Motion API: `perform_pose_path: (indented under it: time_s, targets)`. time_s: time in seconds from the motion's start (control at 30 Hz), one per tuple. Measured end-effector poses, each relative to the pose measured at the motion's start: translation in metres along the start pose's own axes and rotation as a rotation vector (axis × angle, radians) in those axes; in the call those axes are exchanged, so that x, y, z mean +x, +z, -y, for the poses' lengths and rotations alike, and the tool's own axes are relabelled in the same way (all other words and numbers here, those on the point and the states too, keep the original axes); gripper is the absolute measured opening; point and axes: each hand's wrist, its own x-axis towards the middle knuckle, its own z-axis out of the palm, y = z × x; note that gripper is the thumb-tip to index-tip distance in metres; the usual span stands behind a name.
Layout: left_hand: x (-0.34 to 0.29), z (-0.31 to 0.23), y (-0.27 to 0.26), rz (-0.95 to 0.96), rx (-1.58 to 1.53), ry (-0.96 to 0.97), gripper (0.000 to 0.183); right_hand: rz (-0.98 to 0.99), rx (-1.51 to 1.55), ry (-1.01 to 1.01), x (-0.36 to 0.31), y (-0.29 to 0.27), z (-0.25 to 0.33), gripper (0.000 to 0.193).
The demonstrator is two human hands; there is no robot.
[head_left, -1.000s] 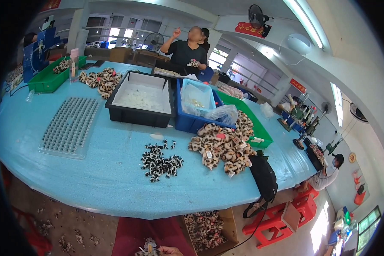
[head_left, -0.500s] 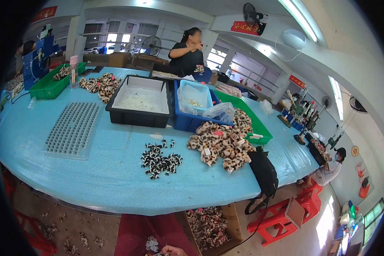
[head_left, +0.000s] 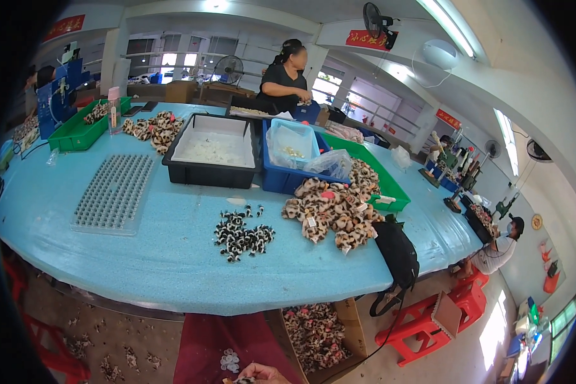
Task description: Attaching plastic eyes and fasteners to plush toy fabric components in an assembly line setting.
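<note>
Right at the bottom edge, one hand (head_left: 262,372) peeks in, prob. the right one. It sits over a red cloth (head_left: 205,342) on the lap, below the table. A small black-and-white bit (head_left: 242,380) is at its fingers. The pic cuts it off, so I can't tell if the fingers are wide or pinched on it. The other hand is out of sight.

A few white bits (head_left: 229,361) lie on the cloth just beside the hand. To the right, under the table, a cardboard box (head_left: 349,313) is full of spotted bits.

My guess: the work is w/ one small bit down at the lap. Reaching for more bits would mean going up & over the near edge of the blue table (head_left: 173,281).

On the table, near the middle of the near edge, is a pile of black-and-white bits (head_left: 243,233). Left of it lies a clear tray (head_left: 112,192) w/ rows of holes. Right of it is a heap of spotted fuzzy pieces (head_left: 333,214). A black bag (head_left: 397,249) hangs off the right edge.

Further back stand a black bin (head_left: 211,176) and a blue bin (head_left: 288,182), side by side. At the far edge, another person (head_left: 288,80) works.
</note>
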Motion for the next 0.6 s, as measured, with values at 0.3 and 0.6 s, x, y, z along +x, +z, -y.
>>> perform_pose_path:
  time_s: [0.3,0.6]
  targets:
    - [0.008,-0.013,0.002,0.119,0.062,0.002,0.043,0.062,-0.15,-0.047,-0.004,-0.02,-0.025,0.019]
    - [-0.037,0.004,0.014,-0.057,-0.474,-0.076,0.045,-0.211,-0.275,-0.014,0.01,-0.03,-0.029,0.011]
